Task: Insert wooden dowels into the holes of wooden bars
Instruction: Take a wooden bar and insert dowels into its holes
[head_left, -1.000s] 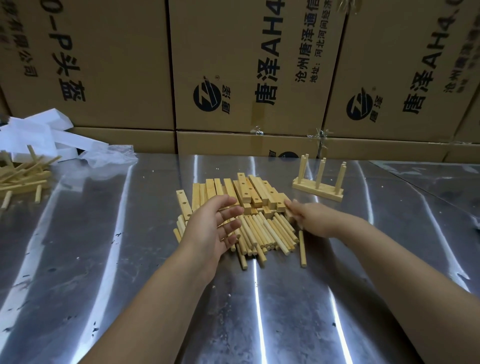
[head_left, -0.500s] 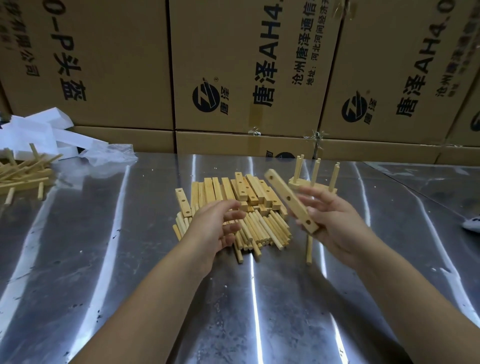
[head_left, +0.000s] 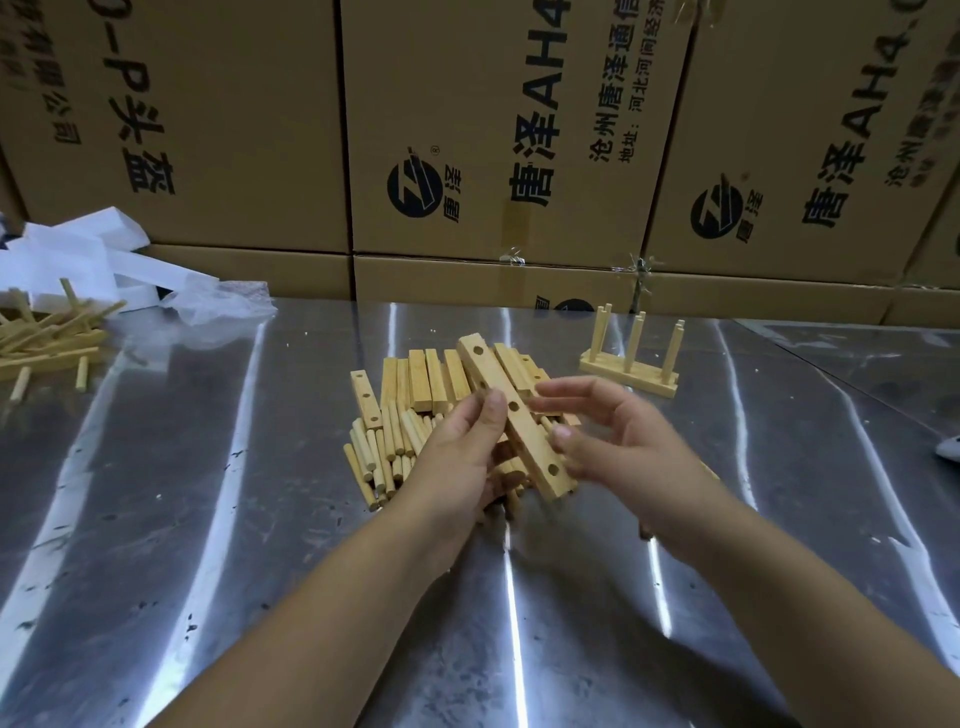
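One pale wooden bar (head_left: 511, 415) is up off the table, its drilled face upward and showing a row of round holes. It slants from a raised far end at the upper left down to a near end at the lower right. The left hand (head_left: 467, 457) grips it with the thumb across its left edge, and the right hand (head_left: 613, 441) is spread loosely at its right side, too blurred to tell contact. Beneath and behind it, a stack of bars (head_left: 421, 379) lies side by side, with a single bar (head_left: 365, 397) flat at the left edge, holes up. In front, short round dowels (head_left: 384, 447) lie heaped, roughly parallel. To the right rear, apart, a finished bar (head_left: 628, 371) lies flat with three dowels standing upright in it.
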